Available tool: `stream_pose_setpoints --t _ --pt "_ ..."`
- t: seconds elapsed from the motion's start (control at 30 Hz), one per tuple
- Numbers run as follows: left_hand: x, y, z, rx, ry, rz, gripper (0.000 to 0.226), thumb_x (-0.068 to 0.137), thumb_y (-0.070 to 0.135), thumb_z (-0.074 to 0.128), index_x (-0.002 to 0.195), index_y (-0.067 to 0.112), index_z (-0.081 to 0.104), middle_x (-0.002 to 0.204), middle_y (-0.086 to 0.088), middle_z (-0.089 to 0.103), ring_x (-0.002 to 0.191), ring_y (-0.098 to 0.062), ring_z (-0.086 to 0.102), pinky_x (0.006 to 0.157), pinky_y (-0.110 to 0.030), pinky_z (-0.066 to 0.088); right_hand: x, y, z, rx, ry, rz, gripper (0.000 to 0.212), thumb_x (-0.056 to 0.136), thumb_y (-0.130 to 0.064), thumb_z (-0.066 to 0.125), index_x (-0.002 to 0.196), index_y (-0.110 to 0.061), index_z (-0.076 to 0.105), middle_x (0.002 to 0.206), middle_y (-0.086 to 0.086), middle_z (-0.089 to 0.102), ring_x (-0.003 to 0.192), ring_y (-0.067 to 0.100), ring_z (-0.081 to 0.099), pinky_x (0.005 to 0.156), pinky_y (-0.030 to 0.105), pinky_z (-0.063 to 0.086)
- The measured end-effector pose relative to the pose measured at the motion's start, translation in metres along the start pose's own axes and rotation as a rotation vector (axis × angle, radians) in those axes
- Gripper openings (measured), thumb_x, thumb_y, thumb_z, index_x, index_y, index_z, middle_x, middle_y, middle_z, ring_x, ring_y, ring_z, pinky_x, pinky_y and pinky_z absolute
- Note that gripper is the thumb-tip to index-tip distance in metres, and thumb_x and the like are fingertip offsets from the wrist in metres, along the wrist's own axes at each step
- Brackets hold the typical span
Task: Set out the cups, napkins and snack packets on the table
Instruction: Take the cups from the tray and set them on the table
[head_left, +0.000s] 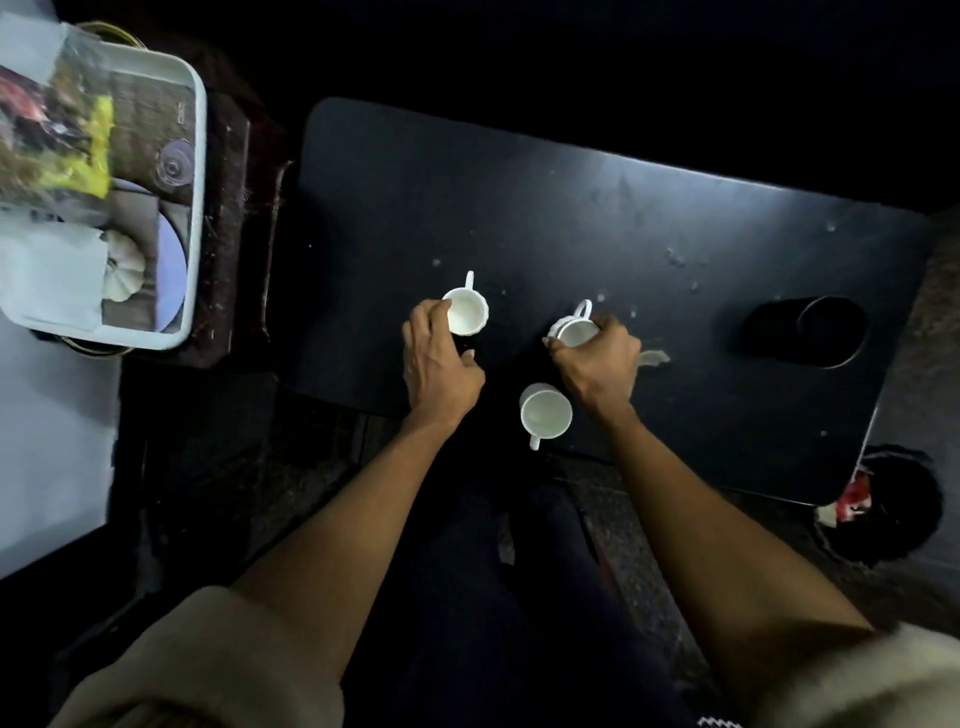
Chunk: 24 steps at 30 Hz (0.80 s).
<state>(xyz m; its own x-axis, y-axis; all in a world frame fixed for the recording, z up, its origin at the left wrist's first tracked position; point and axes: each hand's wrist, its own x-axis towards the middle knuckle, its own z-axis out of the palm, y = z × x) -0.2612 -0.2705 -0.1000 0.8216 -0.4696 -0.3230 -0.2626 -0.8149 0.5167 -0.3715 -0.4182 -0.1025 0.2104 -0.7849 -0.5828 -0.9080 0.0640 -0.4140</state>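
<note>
Three white cups are on the black table (597, 218). My left hand (439, 358) grips the left cup (466, 310) at its near rim, handle pointing away. My right hand (597, 364) holds the tilted middle cup (574, 328) from the near side, its handle up and away. A third cup (545, 412) stands upright near the front edge between my wrists, handle toward me. On the white tray (196, 208) at the far left lie snack packets (67, 140), white napkins (49, 283) and an upturned white cup (123, 273).
A round cup-holder recess (826, 332) is sunk in the table's right side. The tray also holds a clear lid (174, 165) and a bluish plate (171, 270). A dark bin (883, 501) with red and white scraps stands by the right corner.
</note>
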Motion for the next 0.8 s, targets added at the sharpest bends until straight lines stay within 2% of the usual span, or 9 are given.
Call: stream_pose_setpoints --t 0.1,0.3,0.53,0.8 --pt "0.011 -0.011 0.002 0.025 -0.081 0.009 0.075 0.071 0.008 0.075 0.139 0.010 0.043 0.142 -0.008 0.044 0.129 -0.029 0.043 0.102 -0.041 0.044 0.001 -0.005 0.008 -0.033 0.024 -0.005 0.060 0.068 -0.049 0.084 0.110 -0.009 0.067 0.103 0.013 0.074 0.096 0.036 0.069 0.077 0.037 0.053" --pt "0.033 -0.020 0.010 0.039 -0.215 -0.024 0.087 0.077 0.012 0.077 0.150 0.013 0.030 0.150 -0.008 0.038 0.138 -0.028 0.039 0.105 -0.042 0.040 0.006 -0.012 0.014 -0.058 0.055 0.014 0.064 0.070 -0.048 0.084 0.113 -0.005 0.064 0.107 0.016 0.073 0.100 0.038 0.069 0.081 0.041 0.054" --pt "0.042 -0.028 0.009 0.122 -0.198 0.068 0.068 0.081 0.012 0.070 0.142 0.015 0.039 0.136 -0.007 0.048 0.125 -0.028 0.047 0.090 -0.046 0.048 -0.001 -0.004 0.019 -0.070 0.029 -0.073 0.070 0.070 -0.038 0.087 0.122 -0.003 0.056 0.119 0.017 0.066 0.110 0.036 0.063 0.090 0.043 0.054" --pt "0.045 -0.036 0.007 0.102 -0.203 0.129 0.070 0.083 0.018 0.073 0.144 0.012 0.041 0.139 -0.007 0.050 0.128 -0.027 0.047 0.096 -0.044 0.047 -0.001 0.001 0.020 -0.040 0.013 -0.090 0.063 0.072 -0.029 0.086 0.122 -0.003 0.057 0.118 0.015 0.067 0.110 0.033 0.061 0.087 0.039 0.052"
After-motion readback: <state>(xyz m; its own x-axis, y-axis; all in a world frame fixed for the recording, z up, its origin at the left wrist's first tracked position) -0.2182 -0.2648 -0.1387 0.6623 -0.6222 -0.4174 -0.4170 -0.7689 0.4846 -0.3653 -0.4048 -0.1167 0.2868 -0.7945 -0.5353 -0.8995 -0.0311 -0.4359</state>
